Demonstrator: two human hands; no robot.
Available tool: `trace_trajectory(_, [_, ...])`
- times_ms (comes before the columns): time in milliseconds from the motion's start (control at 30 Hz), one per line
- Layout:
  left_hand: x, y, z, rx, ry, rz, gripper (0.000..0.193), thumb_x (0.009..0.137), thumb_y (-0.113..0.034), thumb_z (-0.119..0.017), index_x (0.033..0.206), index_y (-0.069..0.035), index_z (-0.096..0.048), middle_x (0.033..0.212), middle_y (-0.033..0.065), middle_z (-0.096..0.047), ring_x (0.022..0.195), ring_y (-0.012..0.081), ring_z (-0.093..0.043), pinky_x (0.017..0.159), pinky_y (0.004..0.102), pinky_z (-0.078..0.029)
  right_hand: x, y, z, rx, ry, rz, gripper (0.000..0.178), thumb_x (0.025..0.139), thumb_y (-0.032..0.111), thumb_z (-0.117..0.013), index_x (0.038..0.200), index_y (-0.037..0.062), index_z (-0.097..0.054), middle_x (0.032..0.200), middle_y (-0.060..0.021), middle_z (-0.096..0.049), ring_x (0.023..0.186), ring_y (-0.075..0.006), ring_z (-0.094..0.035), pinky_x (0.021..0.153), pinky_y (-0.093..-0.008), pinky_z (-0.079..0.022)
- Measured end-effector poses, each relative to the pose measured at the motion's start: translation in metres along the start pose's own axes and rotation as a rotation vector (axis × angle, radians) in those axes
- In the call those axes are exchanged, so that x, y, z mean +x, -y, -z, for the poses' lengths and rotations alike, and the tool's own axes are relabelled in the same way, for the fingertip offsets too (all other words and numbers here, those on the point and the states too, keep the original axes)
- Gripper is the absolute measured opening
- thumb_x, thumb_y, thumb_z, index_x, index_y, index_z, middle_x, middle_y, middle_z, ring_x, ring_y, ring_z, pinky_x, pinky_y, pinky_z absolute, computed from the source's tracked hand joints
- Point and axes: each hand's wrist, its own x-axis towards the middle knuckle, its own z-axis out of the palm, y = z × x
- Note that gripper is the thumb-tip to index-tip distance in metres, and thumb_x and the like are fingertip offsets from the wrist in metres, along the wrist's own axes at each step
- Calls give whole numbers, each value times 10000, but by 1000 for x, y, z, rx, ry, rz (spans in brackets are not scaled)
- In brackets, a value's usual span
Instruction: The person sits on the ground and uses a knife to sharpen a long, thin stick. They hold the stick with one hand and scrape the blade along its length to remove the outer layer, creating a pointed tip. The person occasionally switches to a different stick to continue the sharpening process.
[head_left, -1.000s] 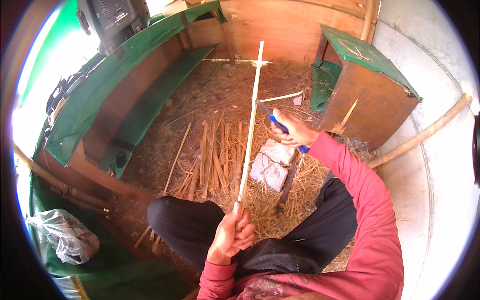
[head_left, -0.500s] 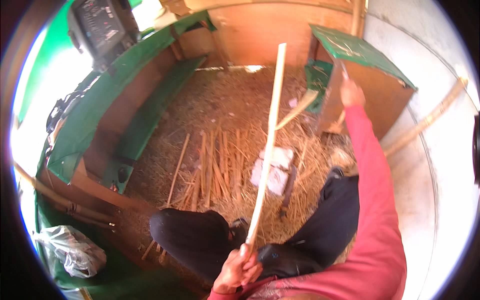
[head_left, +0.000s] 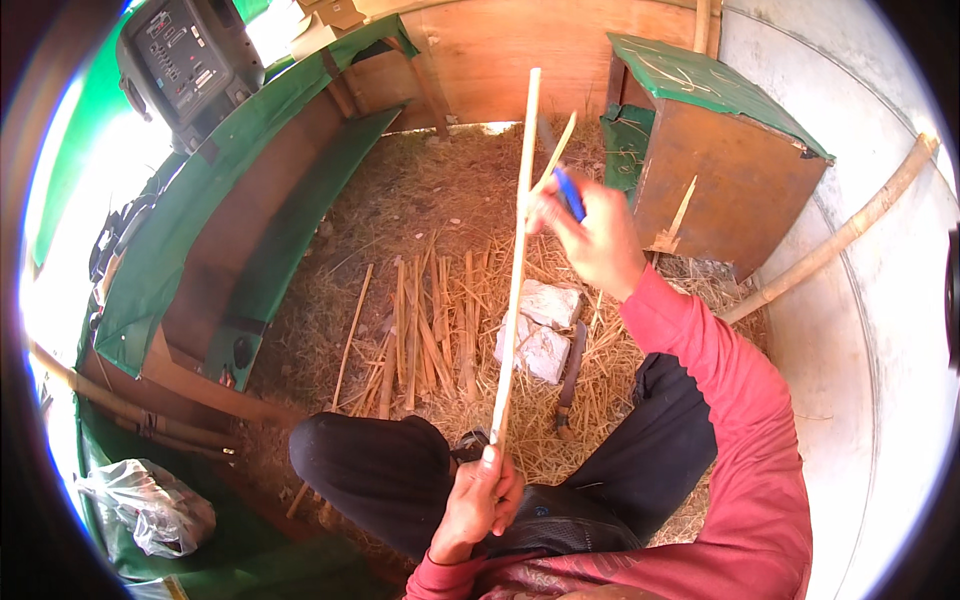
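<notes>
A long pale strip of split bamboo or wood (head_left: pixel 519 270) stands nearly upright before me, tilted slightly to the right. My left hand (head_left: pixel 481 503) is closed round its lower end, close to my lap. My right hand (head_left: pixel 598 235) is at the strip's upper half, closed on a blue-handled knife (head_left: pixel 571 195); its grey blade is partly hidden behind a thin sliver (head_left: pixel 562 150) beside the strip. The right fingertips come up against the strip, though whether they also pinch the sliver is unclear.
Several cut sticks (head_left: pixel 437 330) lie on the straw-covered ground, left of two pale blocks (head_left: pixel 537 345) and a dark long-bladed tool (head_left: pixel 573 375). A brown box with a green top (head_left: pixel 735 170) stands right, a green-covered bench (head_left: pixel 300 220) left. A plastic bag (head_left: pixel 150 505) lies lower left.
My right hand has come in from the far right to the strip's upper part, its arm now bent. The left hand keeps its hold. The shaving that stuck out midway is no longer there.
</notes>
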Motion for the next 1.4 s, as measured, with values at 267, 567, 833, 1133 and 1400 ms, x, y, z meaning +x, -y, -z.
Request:
trace_trajectory(267, [-35,41,29,-446,170,138,543,1026,-511,-285,687,-98,-381,435,-5,-312,297,94,-277,306,255,-243,59,-71,131,46,-669,-274,272,939,236,-620,715,107,-536,523,70,-404,368,-50,-301,351,-263,-224])
trace_trajectory(567, [-7,5,15,-291,53,34,493,1024,-519,-257,857,-84,-420,426,-7,-313,273,98,-287,296,250,-272,14,-6,54,-649,207,-237,458,972,425,-501,951,-14,-631,730,-193,-622,737,-362,-627,692,-444,-472])
trace_trajectory(833, [22,-10,15,-400,46,17,534,1004,-581,-228,750,-137,-381,398,-11,-297,256,107,-277,277,269,-263,-66,18,-7,-413,609,255,299,961,336,-540,946,37,-532,625,-131,-583,539,-318,-606,505,-417,-472])
trace_trajectory(1133, [15,-13,4,-616,129,146,562,1001,-585,-264,662,-151,-371,385,-21,-266,247,105,-260,268,241,-194,-28,-44,-1,-1070,324,174,333,973,385,-509,927,55,-500,502,-150,-545,435,-311,-581,407,-442,-438])
trace_trajectory(1400, [11,-26,10,-474,49,-4,473,1029,-510,-265,786,-124,-392,401,-4,-296,250,104,-257,272,236,-221,-36,-21,8,-602,426,336,269,986,327,-497,901,72,-509,530,-99,-529,431,-300,-571,398,-417,-429])
